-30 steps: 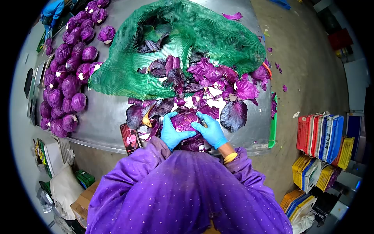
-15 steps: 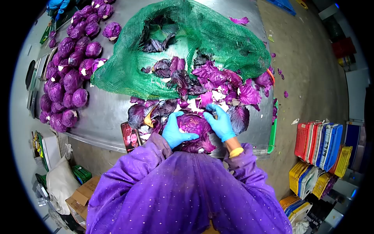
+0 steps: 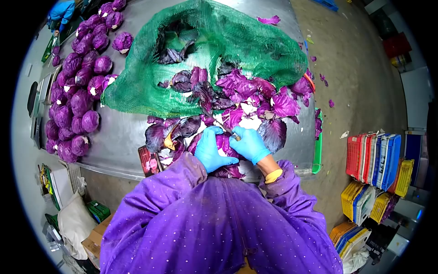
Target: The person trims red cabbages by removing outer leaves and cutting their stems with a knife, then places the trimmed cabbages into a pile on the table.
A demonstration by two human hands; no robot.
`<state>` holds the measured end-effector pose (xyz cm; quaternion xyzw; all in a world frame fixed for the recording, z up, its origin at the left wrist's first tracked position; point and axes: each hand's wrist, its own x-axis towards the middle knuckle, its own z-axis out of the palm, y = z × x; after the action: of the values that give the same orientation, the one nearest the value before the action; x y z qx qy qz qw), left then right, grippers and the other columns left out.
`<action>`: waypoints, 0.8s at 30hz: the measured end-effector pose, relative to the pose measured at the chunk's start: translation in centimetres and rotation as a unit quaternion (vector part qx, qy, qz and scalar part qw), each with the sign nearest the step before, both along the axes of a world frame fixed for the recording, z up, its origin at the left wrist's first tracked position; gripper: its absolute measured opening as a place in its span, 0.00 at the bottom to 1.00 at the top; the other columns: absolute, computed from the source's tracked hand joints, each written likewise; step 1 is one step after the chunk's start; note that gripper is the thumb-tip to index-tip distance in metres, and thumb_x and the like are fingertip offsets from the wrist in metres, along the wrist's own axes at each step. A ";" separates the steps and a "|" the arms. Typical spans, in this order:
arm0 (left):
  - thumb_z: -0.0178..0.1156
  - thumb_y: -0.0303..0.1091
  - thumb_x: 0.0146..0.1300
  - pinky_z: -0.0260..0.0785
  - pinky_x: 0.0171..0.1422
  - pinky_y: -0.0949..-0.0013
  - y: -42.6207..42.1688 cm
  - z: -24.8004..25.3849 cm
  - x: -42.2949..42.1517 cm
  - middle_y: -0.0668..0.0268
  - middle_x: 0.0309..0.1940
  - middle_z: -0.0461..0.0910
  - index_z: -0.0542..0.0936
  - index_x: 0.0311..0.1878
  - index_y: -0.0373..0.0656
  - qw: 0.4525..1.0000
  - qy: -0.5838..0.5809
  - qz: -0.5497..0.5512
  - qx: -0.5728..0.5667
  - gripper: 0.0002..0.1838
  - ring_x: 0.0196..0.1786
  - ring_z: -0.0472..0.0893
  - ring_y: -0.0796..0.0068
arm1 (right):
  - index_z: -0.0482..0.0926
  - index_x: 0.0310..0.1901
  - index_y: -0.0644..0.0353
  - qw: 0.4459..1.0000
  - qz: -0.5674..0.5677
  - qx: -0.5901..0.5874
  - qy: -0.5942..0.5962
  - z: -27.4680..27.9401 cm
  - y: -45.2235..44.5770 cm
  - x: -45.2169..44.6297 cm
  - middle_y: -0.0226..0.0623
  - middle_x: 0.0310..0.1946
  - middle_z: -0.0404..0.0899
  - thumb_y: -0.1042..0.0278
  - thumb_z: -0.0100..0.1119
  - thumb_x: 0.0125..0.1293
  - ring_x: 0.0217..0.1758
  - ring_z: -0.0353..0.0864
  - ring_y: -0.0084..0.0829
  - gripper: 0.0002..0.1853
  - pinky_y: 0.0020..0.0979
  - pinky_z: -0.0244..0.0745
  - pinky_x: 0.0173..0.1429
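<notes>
Both hands wear blue gloves at the table's near edge. My left hand point(image 3: 211, 150) is curved round the left side of a red cabbage point(image 3: 224, 142), which the hands partly hide. In my right hand point(image 3: 249, 145) is a knife point(image 3: 223, 126), its blade pointing up and left over the loose leaves. Purple leaves point(image 3: 246, 89) and pale scraps lie just beyond the hands. A green mesh bag point(image 3: 150, 68) spreads behind them, with dark leaves on it. A phone point(image 3: 149, 161) lies left of my left hand.
Many red cabbages point(image 3: 81, 102) are piled along the left of the metal table point(image 3: 123, 132). A person in blue point(image 3: 61, 13) is at the far left. Stacked coloured crates point(image 3: 374, 160) stand on the right floor. A cardboard box point(image 3: 96, 237) is at lower left.
My right hand has come back in beside the cabbage, and the knife blade now shows. My left hand has turned over the cabbage, hiding more of it. The camera view has shifted slightly.
</notes>
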<state>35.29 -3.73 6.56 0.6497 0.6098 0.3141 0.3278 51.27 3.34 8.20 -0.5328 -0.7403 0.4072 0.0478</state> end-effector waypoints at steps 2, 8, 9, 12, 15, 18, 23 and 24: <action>0.82 0.50 0.29 0.65 0.60 0.59 0.0 -0.2 -0.1 0.53 0.50 0.66 0.62 0.58 0.36 1.000 -0.004 0.012 -0.017 0.54 0.54 0.69 0.57 | 0.77 0.35 0.63 0.988 -0.095 -0.043 0.113 -2.5 0.6 0.6 0.53 0.24 0.78 0.60 0.57 0.57 0.29 0.81 0.48 0.13 0.43 0.74 0.37; 0.83 0.51 0.30 0.60 0.70 0.59 -1.3 -0.7 -2.8 0.51 0.57 0.66 0.63 0.57 0.37 0.998 -0.021 0.000 -0.051 0.53 0.61 0.69 0.56 | 0.76 0.39 0.67 0.934 -0.260 -0.175 0.170 -4.4 2.4 3.8 0.29 0.19 0.73 0.67 0.59 0.61 0.14 0.67 0.22 0.11 0.29 0.63 0.19; 0.83 0.48 0.32 0.60 0.69 0.62 -1.6 -0.3 -3.2 0.54 0.56 0.66 0.62 0.60 0.38 0.995 -0.027 0.015 -0.099 0.54 0.61 0.68 0.60 | 0.74 0.54 0.67 0.948 -0.201 -0.212 0.129 -1.8 2.2 3.9 0.35 0.29 0.80 0.63 0.62 0.62 0.25 0.78 0.26 0.21 0.29 0.74 0.31; 0.83 0.44 0.33 0.61 0.69 0.64 -2.3 -1.0 -3.6 0.56 0.55 0.66 0.62 0.61 0.38 0.985 -0.113 0.041 -0.122 0.53 0.61 0.67 0.64 | 0.65 0.68 0.61 0.963 -0.072 -0.115 0.234 -1.8 -1.2 2.9 0.48 0.61 0.73 0.59 0.67 0.60 0.65 0.72 0.38 0.36 0.33 0.64 0.69; 0.83 0.41 0.33 0.61 0.68 0.66 -1.8 -0.8 -3.1 0.58 0.53 0.67 0.62 0.62 0.38 0.990 -0.085 0.029 -0.105 0.52 0.59 0.68 0.65 | 0.69 0.66 0.61 0.977 0.063 -0.010 0.206 0.1 -2.4 1.4 0.44 0.62 0.73 0.58 0.71 0.56 0.67 0.70 0.35 0.37 0.32 0.64 0.69; 0.80 0.48 0.38 0.63 0.67 0.61 -1.1 -1.0 -3.0 0.53 0.55 0.68 0.63 0.62 0.35 0.995 -0.070 -0.007 -0.077 0.51 0.60 0.70 0.58 | 0.76 0.60 0.57 0.985 0.031 -0.032 0.167 0.2 -1.7 1.5 0.44 0.45 0.81 0.57 0.71 0.56 0.47 0.80 0.32 0.30 0.32 0.73 0.55; 0.79 0.47 0.38 0.62 0.68 0.59 -0.1 -0.3 -3.6 0.54 0.56 0.69 0.68 0.61 0.41 0.991 -0.066 -0.063 -0.096 0.46 0.61 0.70 0.56 | 0.81 0.53 0.50 0.986 0.072 -0.042 0.142 -0.2 -0.3 2.0 0.43 0.31 0.83 0.46 0.66 0.58 0.34 0.83 0.39 0.25 0.35 0.76 0.43; 0.78 0.47 0.39 0.62 0.69 0.59 0.0 -0.2 -3.8 0.54 0.56 0.69 0.69 0.61 0.42 0.990 -0.066 -0.074 -0.105 0.45 0.61 0.70 0.55 | 0.81 0.51 0.51 0.988 0.085 -0.053 0.120 0.2 0.2 1.9 0.43 0.31 0.82 0.46 0.65 0.58 0.34 0.83 0.39 0.23 0.35 0.76 0.42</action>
<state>31.51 -3.76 6.35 0.6328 0.5669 0.2657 0.4557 53.17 3.53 8.42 -0.4166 -0.7494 0.5094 0.0734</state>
